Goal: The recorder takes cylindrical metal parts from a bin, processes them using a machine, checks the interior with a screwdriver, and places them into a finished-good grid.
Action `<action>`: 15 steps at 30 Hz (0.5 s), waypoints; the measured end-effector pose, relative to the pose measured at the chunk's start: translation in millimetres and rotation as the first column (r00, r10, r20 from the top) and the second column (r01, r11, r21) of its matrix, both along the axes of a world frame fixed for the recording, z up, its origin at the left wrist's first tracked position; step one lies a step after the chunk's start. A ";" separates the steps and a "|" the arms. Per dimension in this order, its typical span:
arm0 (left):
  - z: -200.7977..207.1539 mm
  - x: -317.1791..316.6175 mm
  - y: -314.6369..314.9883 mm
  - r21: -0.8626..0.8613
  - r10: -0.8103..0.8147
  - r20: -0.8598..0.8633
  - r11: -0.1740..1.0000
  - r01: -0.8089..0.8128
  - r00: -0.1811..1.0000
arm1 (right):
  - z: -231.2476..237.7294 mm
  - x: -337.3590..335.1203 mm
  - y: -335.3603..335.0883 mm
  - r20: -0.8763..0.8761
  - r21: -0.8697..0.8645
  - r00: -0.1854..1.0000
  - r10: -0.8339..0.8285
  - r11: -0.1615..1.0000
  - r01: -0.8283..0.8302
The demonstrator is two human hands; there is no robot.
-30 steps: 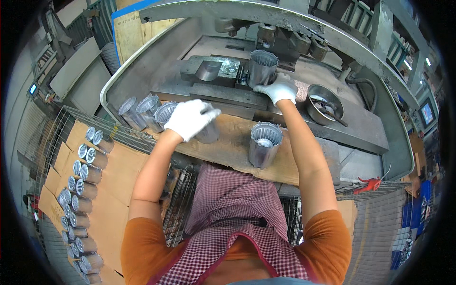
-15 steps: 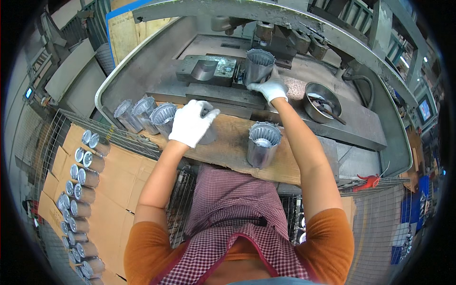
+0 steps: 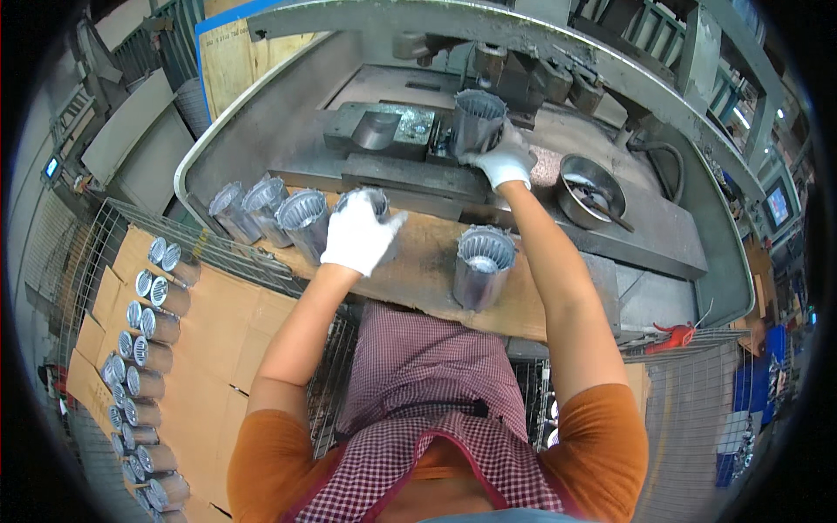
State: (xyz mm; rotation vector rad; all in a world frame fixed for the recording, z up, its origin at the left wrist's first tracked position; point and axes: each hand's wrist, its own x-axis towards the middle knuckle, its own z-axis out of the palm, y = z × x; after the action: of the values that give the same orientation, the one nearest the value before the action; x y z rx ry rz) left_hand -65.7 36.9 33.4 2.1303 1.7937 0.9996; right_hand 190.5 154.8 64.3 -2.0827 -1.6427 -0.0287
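Note:
My left hand [image 3: 360, 237], in a white glove, is wrapped round a grey finned metal cup [image 3: 377, 200] on the wooden board; its fingers are partly hidden and the thumb sticks out on the right. Farther off, my right hand [image 3: 504, 163], also gloved, grips the lower right side of another finned metal cup [image 3: 479, 120], which stands upright at the machine's fixture. A third such cup [image 3: 482, 268] stands alone on the board [image 3: 425, 253], between my forearms. Several more, among them one cup [image 3: 303, 218], line the board's left end.
A metal block with a rounded hollow [image 3: 377, 129] sits left of the fixture. To the right, a steel bowl [image 3: 593, 190] holds a handled tool. A wire cage [image 3: 253, 254] at left contains cardboard and rows of finished-looking cups [image 3: 155, 356]. A red-handled clamp [image 3: 673, 336] hangs at right.
My left hand has shifted slightly right and down, so the rim of its cup now shows. My right hand stays at the fixture cup, moved only a little to the right.

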 end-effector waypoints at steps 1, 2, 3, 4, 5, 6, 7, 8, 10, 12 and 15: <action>1.7 1.1 0.0 -0.050 0.059 0.093 0.997 -0.055 0.994 | 1.5 -0.7 -2.7 -0.016 0.003 1.000 0.014 1.000 -0.014; 4.5 0.7 0.0 -0.095 0.058 0.038 0.994 -0.054 0.998 | 3.3 -0.1 -5.3 -0.009 -0.067 0.999 -0.041 0.997 0.041; 7.5 0.1 0.2 -0.084 0.065 0.026 0.994 -0.062 0.998 | 4.5 -1.2 -7.1 -0.005 -0.127 0.996 -0.088 0.988 0.087; 10.8 -0.1 0.7 -0.172 -0.011 -0.121 0.985 -0.010 0.993 | 4.5 1.0 -12.0 0.081 -0.071 0.994 -0.073 0.994 0.079; 14.0 -0.4 1.8 -0.238 -0.090 -0.252 0.971 0.029 0.963 | 4.9 1.1 -14.0 0.093 -0.080 0.992 -0.082 0.993 0.089; 14.7 1.4 0.4 -0.277 -0.107 -0.344 0.961 0.009 0.933 | 5.0 1.8 -15.6 0.012 -0.183 0.999 0.038 0.982 -0.035; 16.2 2.5 2.1 -0.271 -0.086 -0.346 0.963 -0.011 0.934 | 5.9 3.3 -15.8 -0.053 -0.261 0.992 0.110 0.958 -0.120; 17.5 3.5 5.6 -0.288 -0.101 -0.339 0.958 -0.001 0.935 | 3.8 0.1 -15.0 -0.057 -0.234 0.977 0.206 0.948 -0.213; 17.5 5.7 14.0 -0.288 -0.134 -0.363 0.957 0.025 0.922 | 3.2 -4.2 -8.9 -0.006 -0.239 0.973 0.230 0.945 -0.225; 12.4 5.6 21.1 -0.234 -0.108 -0.391 0.972 0.015 0.914 | 1.9 -8.1 -4.3 0.088 -0.244 0.970 0.227 0.949 -0.200; -2.9 -0.5 28.6 -0.216 -0.159 -0.372 0.973 0.082 0.915 | -0.9 -10.4 -11.1 0.105 -0.250 0.978 0.183 0.956 -0.152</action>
State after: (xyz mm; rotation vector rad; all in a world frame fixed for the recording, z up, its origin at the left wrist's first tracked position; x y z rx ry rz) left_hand -66.3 65.5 30.5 2.3975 1.7979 0.3658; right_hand 180.0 143.8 63.5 -2.1445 -1.9825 0.1014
